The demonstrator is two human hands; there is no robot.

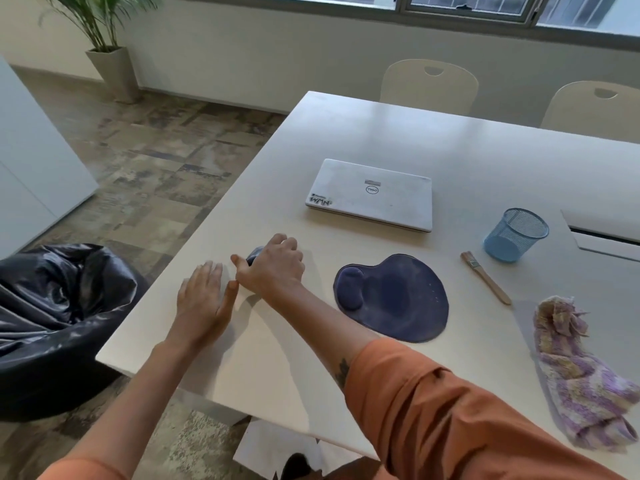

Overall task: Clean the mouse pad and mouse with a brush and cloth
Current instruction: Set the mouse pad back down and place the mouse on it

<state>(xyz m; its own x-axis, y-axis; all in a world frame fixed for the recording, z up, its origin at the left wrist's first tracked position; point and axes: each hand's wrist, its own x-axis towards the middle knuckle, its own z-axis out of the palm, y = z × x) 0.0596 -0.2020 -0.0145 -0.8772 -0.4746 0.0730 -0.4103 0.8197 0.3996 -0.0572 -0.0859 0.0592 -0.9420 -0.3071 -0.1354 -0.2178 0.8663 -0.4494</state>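
Right hand [277, 263] is gripping the mouse [254, 255] near the tabletop's [381, 133] left edge — left hand [204, 296] lying flat, open; laptop [372, 194] reading "DELL".

The closed laptop [371, 195] bears a "DELL" logo and a "WMN" sticker.

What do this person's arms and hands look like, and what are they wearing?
Both hands, left hand and right hand, are bare: no gloves, rings or watch visible. Orange sleeves are pushed up, leaving the forearms bare. A small dark tattoo marks the right forearm beside the sleeve edge.
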